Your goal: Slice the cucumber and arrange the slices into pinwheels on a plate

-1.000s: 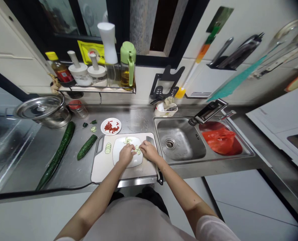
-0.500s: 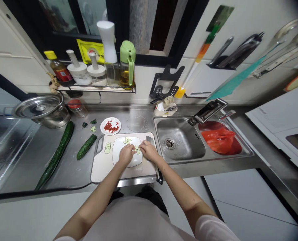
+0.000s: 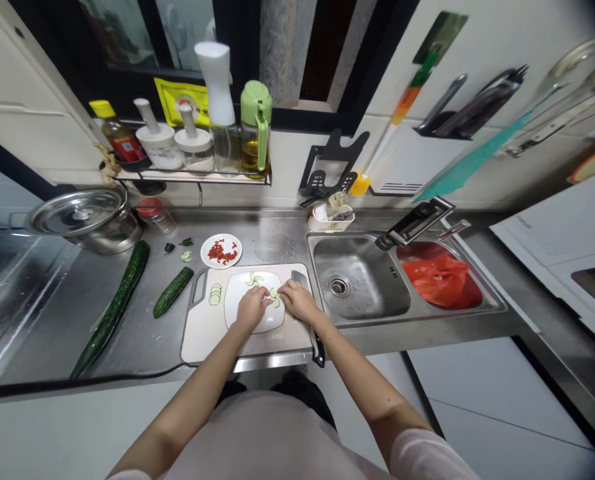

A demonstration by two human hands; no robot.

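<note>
Both my hands rest over a white plate (image 3: 237, 291) that sits on a pale cutting board (image 3: 212, 330). My left hand (image 3: 251, 308) and my right hand (image 3: 297, 300) have their fingers pinched together around thin cucumber slices (image 3: 274, 297) near the plate's right edge. More slices (image 3: 254, 279) lie at the plate's far rim. A small stack of slices (image 3: 215, 294) lies on the board left of the plate. A knife (image 3: 311, 333) lies along the board's right side, partly under my right forearm.
A half cucumber (image 3: 173, 291) and a long whole cucumber (image 3: 113, 308) lie left of the board. A small plate of red pieces (image 3: 221, 251) is behind it. A lidded pot (image 3: 84, 219) is far left, a sink (image 3: 358, 285) right, with a red bag (image 3: 440, 278) beside it.
</note>
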